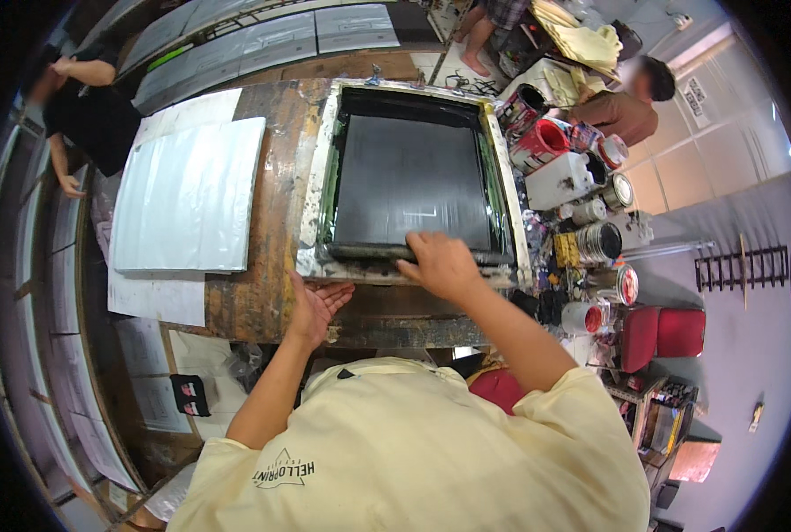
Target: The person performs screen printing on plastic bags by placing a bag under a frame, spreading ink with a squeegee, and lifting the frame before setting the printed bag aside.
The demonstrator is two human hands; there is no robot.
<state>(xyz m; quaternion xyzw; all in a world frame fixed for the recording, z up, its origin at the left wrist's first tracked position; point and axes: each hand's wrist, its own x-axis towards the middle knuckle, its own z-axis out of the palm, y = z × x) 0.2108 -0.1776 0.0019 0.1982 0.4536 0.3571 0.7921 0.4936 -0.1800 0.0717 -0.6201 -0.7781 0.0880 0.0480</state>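
squeegee (413, 251) lying left-right, right hand (440, 263) gripping

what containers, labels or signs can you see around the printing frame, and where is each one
Red paint tub: right of the frame, round, open.
White jug: beside it, boxy.
Tins: right edge of the bench, round, silvery.
Wall sign: far right, white sheet with dark print.
Right hand: on the frame's near edge.

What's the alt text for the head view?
A person's right hand grips a squeegee at the near edge of a dark printing screen on a worn wooden table; the left hand rests open on the frame's near edge. Ink cans crowd the right.
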